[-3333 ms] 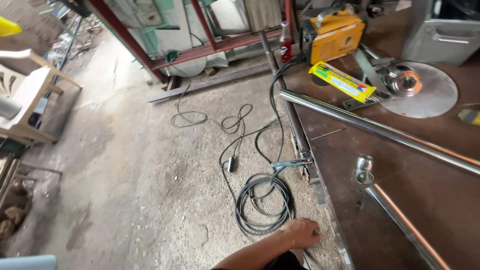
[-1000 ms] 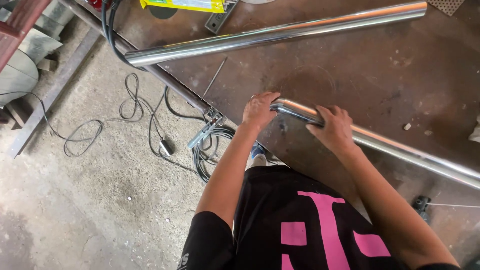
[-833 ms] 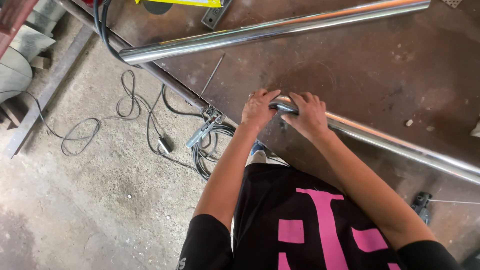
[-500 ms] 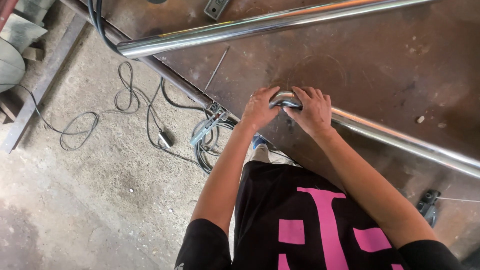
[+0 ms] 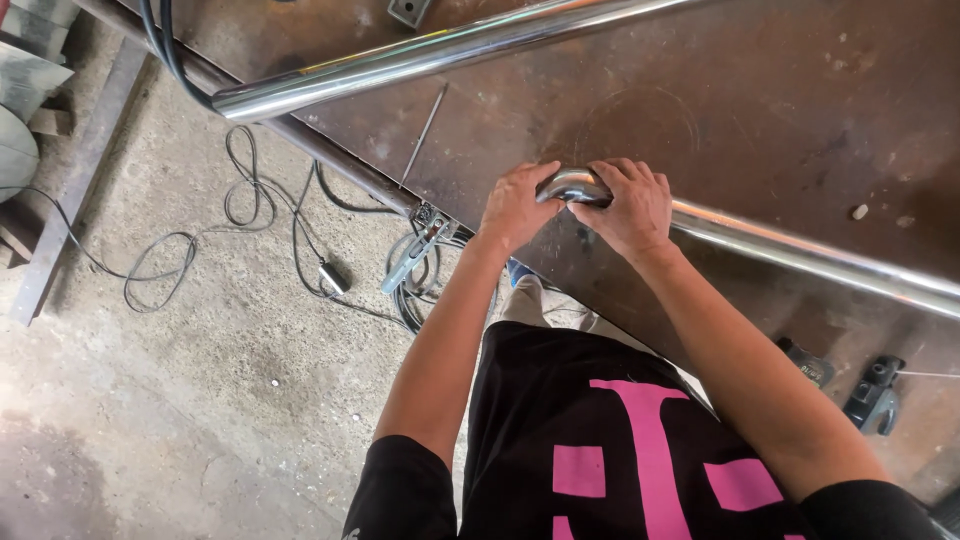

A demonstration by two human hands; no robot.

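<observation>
Head view: both hands on one pipe.
Left hand (image 5: pixel 515 205): gripping curved shiny steel pipe elbow (image 5: pixel 572 186).
Right hand (image 5: pixel 630 205): clasped over same elbow.
Worktop (image 5: pixel 780 120): rusty brown steel plate.

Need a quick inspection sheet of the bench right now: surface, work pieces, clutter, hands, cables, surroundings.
Surface: rusty brown steel table, scuffed, with a faint scribed circle.
Job's things: shiny curved elbow at the end of the near steel tube; whether joined, cannot tell.
Clutter: second steel tube, thin rod, black tools at the table edge.
Grippers: left hand and right hand both grip the elbow.
Cables: coiled black cable with clamp; loose wire on the floor.
Surroundings: dusty concrete floor.
</observation>
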